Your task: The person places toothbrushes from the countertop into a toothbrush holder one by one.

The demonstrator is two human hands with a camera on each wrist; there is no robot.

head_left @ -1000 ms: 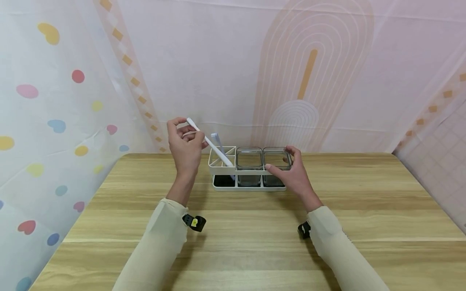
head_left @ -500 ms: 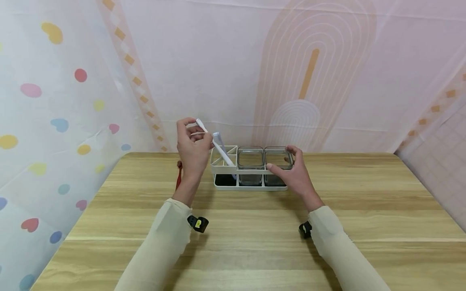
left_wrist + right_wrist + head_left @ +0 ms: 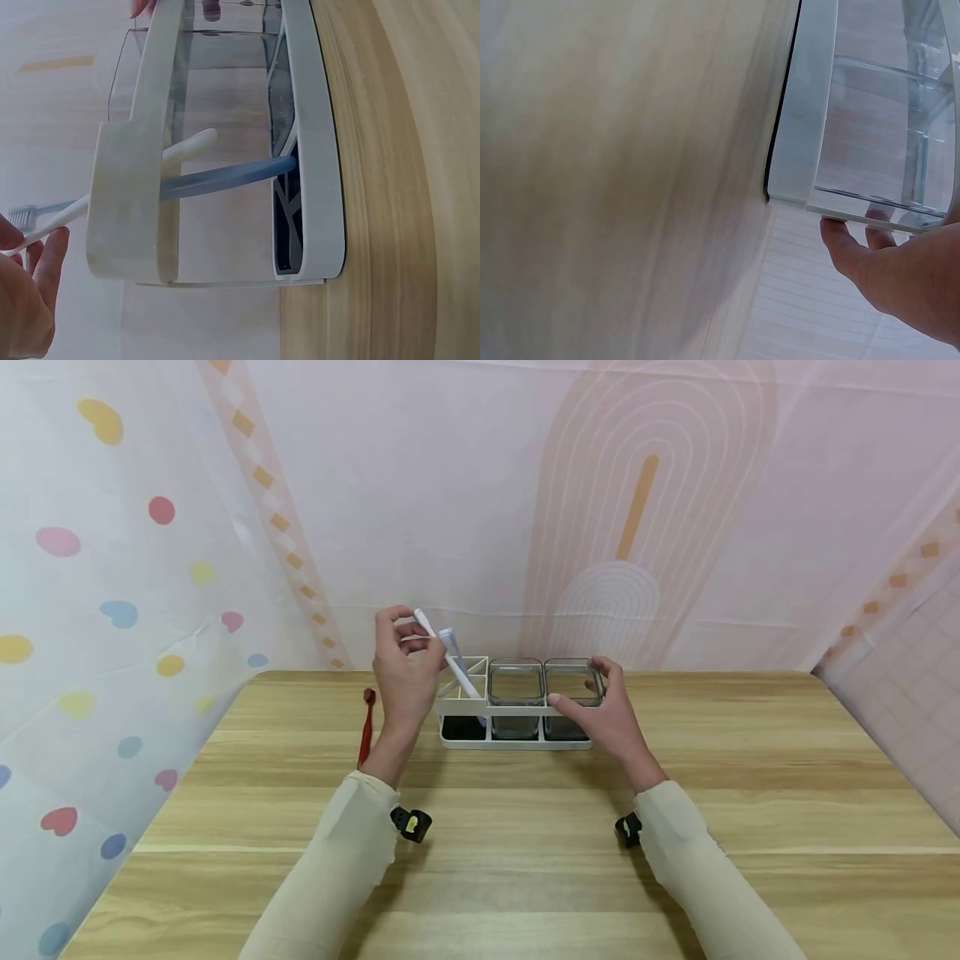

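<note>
**White toothbrush going into the rack's left compartment**

Wooden planks of the pale tabletop (image 3: 525,827) are stretching wide in the head view, with open room in front of the person and to both sides, while pastel fabric backdrops are closing off the far edge and the left. A white metal rack with three compartments (image 3: 517,737) is standing near the far edge. The left hand (image 3: 403,672) is hovering above the rack's left end, fingers curled and pinching the upper end of a slim white toothbrush (image 3: 448,657), which is slanting down to the right into the left compartment. A pale blue toothbrush (image 3: 447,641) is already leaning in that compartment, just behind the white one. The right hand (image 3: 606,714) is gripping the rack's right end, thumb at the front rail and fingers curling over the clear square glass cup (image 3: 573,687) there. A red toothbrush (image 3: 366,727) is lying on the table, left of the left wrist.

From the left wrist, the rack (image 3: 307,142) is appearing end on; the white toothbrush (image 3: 184,147) is passing through it from the fingertips (image 3: 51,251), crossing the blue toothbrush (image 3: 225,176).

From the right wrist, the thumb and a finger of the right hand (image 3: 900,274) are pressing on the rack's rim (image 3: 810,112), with bare tabletop (image 3: 622,180) filling the rest.
</note>
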